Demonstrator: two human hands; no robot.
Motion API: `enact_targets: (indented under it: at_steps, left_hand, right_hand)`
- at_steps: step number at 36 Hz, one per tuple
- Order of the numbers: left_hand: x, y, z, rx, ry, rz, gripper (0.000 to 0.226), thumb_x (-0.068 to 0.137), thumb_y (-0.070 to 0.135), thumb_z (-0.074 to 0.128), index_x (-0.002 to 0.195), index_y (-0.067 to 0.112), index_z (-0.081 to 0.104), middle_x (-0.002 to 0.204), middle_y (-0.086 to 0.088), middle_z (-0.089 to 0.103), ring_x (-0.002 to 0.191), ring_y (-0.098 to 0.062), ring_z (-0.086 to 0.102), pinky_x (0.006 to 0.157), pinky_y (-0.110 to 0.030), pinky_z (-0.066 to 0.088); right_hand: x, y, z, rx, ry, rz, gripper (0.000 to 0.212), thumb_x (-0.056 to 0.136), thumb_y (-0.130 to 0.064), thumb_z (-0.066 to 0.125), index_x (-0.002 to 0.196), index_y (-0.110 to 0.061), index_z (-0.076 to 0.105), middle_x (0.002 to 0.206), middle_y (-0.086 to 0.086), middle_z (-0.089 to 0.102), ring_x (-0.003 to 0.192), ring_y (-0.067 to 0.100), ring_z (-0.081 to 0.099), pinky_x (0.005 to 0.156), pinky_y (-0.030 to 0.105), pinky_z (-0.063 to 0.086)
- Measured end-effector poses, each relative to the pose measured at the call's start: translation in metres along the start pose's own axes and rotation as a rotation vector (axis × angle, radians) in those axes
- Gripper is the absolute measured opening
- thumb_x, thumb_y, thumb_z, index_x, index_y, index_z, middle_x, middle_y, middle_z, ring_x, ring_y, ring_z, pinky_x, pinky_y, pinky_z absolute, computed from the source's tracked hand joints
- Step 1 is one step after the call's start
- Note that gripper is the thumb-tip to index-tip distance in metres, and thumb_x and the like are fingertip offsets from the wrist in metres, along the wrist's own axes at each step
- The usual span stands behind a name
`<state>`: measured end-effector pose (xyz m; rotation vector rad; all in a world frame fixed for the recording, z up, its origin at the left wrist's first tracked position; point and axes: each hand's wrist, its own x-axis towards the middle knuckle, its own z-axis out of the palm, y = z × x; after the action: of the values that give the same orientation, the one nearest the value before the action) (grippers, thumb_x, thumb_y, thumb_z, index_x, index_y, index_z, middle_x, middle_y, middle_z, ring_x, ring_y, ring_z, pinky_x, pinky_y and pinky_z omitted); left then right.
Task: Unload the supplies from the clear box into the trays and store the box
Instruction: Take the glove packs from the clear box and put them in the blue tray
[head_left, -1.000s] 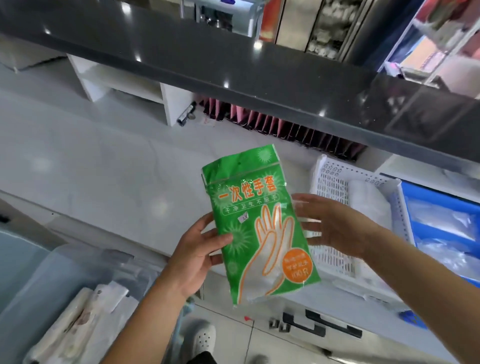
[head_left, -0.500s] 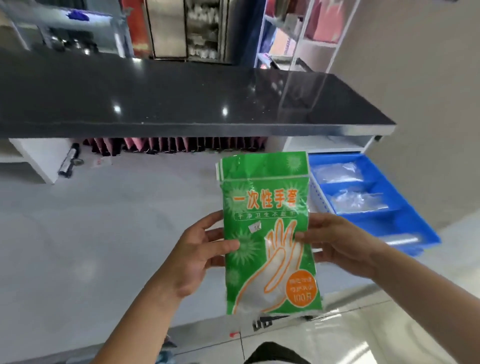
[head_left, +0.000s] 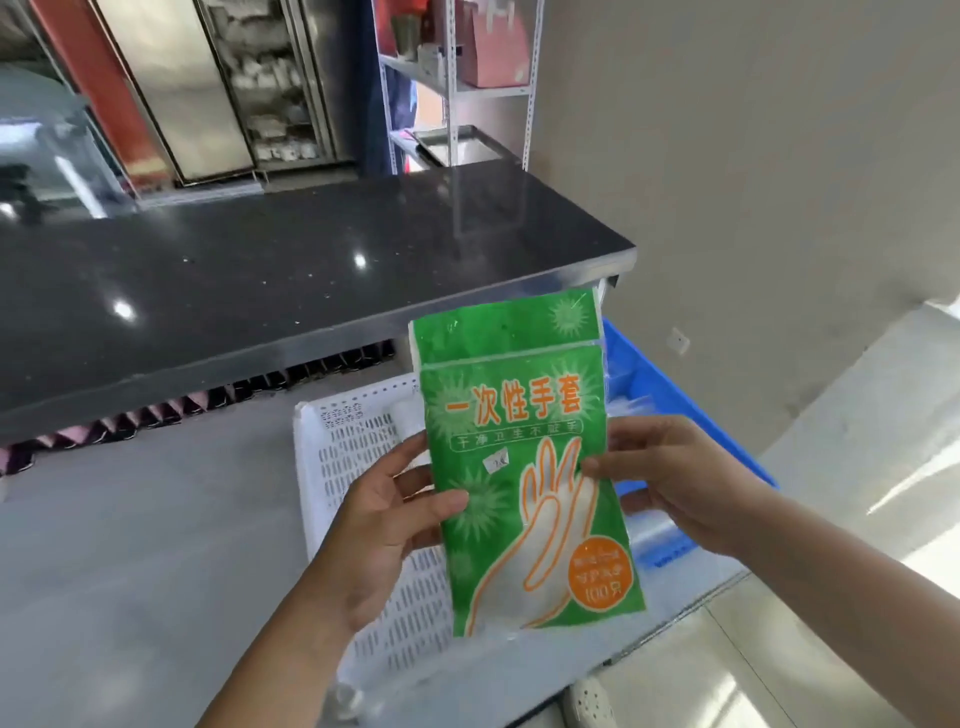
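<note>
A green pack of disposable gloves (head_left: 524, 441) stands upright in the air in front of me, held by both hands. My left hand (head_left: 384, 525) pinches its left edge with the thumb on the front. My right hand (head_left: 670, 478) pinches its right edge the same way. Below and behind the pack lies a white perforated tray (head_left: 353, 467) on the grey counter. A blue tray (head_left: 670, 384) with clear plastic bags sits to the right of the white one. The clear box is out of view.
A black raised countertop (head_left: 291, 270) runs across the back, with pink and dark packets (head_left: 156, 415) lined up under it. A metal shelf rack (head_left: 457, 88) and a beige wall (head_left: 753, 182) stand at the right. A white shoe (head_left: 592, 701) shows on the floor.
The view has swung right and up: the clear box dropped out of sight at the lower left, and the white and blue trays now lie under the pack. Both hands keep their hold.
</note>
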<state>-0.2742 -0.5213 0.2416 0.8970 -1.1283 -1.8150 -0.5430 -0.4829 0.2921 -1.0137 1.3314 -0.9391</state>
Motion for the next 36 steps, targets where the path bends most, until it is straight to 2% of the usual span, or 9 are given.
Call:
enact_targets:
  at_steps: [3,8,11,14,18,21,25,31,36]
  left_hand:
    - [0.036,0.0,0.035,-0.005,0.033,0.044,0.062,0.07,0.009,0.081,0.127,0.025,0.063,0.119,-0.017,0.07,0.107,-0.035,0.068,0.079,-0.037,0.059]
    - [0.099,-0.01,0.092,0.095,0.188,0.073,0.053,0.075,0.001,0.077,0.125,0.015,0.064,0.115,-0.015,0.072,0.101,-0.028,0.07,0.085,-0.039,0.059]
    - [0.132,-0.024,0.118,0.165,0.329,0.005,0.049,0.08,-0.004,0.073,0.125,0.009,0.062,0.11,-0.014,0.071,0.088,-0.015,0.07,0.083,-0.031,0.055]
    - [0.148,-0.045,0.138,0.407,0.333,-0.063,0.044,0.074,0.012,0.074,0.115,0.023,0.066,0.111,-0.002,0.07,0.096,-0.008,0.067,0.077,-0.018,0.052]
    - [0.15,-0.073,0.147,0.755,0.202,-0.133,0.041,0.088,0.019,0.069,0.115,0.046,0.056,0.127,0.014,0.062,0.119,0.003,0.054,0.101,-0.017,0.041]
    - [0.159,-0.077,0.146,0.998,0.214,-0.118,0.045,0.088,0.027,0.068,0.128,0.04,0.055,0.133,0.018,0.056,0.122,0.006,0.049,0.099,-0.005,0.031]
    - [0.188,-0.07,0.145,1.215,0.179,-0.12,0.058,0.088,0.03,0.069,0.141,0.021,0.048,0.144,0.004,0.048,0.132,-0.013,0.045,0.11,-0.022,0.03]
    - [0.249,-0.067,0.135,1.511,0.103,-0.265,0.078,0.088,0.059,0.055,0.153,0.029,0.026,0.163,-0.005,0.018,0.149,-0.024,0.014,0.118,-0.041,0.017]
    - [0.3,-0.07,0.124,1.582,0.107,-0.385,0.086,0.084,0.076,0.039,0.154,0.029,0.021,0.162,-0.005,0.021,0.146,-0.033,0.019,0.114,-0.054,0.022]
  right_hand:
    - [0.02,-0.018,-0.044,-0.055,0.039,-0.105,0.023,0.071,-0.004,0.076,0.093,-0.006,0.077,0.099,0.022,0.074,0.085,0.03,0.07,0.076,0.047,0.056]
    - [0.059,-0.052,-0.118,-0.241,0.019,-0.312,0.025,0.076,0.001,0.077,0.081,-0.023,0.081,0.075,0.014,0.075,0.06,0.01,0.061,0.055,0.02,0.047]
    - [0.083,-0.07,-0.158,-0.402,0.022,-0.414,0.033,0.075,0.0,0.079,0.078,-0.033,0.081,0.072,0.004,0.076,0.056,0.012,0.062,0.058,0.022,0.05]
    - [0.105,-0.078,-0.193,-0.628,0.062,-0.467,0.027,0.075,-0.004,0.08,0.083,-0.03,0.079,0.076,-0.003,0.077,0.066,0.015,0.069,0.071,0.031,0.053]
    - [0.129,-0.083,-0.229,-0.808,0.065,-0.497,0.022,0.075,-0.009,0.08,0.091,-0.025,0.078,0.078,-0.009,0.073,0.073,0.004,0.066,0.067,0.018,0.048]
    - [0.141,-0.079,-0.245,-0.884,0.075,-0.523,0.022,0.076,-0.01,0.08,0.091,-0.026,0.078,0.076,-0.011,0.072,0.076,0.003,0.063,0.067,0.025,0.049]
    - [0.149,-0.073,-0.255,-0.947,0.129,-0.561,0.021,0.077,-0.011,0.078,0.093,-0.025,0.078,0.075,-0.015,0.068,0.065,0.005,0.063,0.065,0.023,0.046]
    - [0.144,-0.071,-0.264,-1.003,0.252,-0.597,0.021,0.079,-0.005,0.075,0.097,-0.017,0.078,0.079,-0.003,0.071,0.071,0.02,0.069,0.073,0.038,0.055]
    - [0.132,-0.077,-0.268,-1.075,0.3,-0.556,0.022,0.081,-0.007,0.073,0.099,-0.019,0.077,0.086,0.0,0.074,0.074,0.022,0.068,0.072,0.035,0.052]
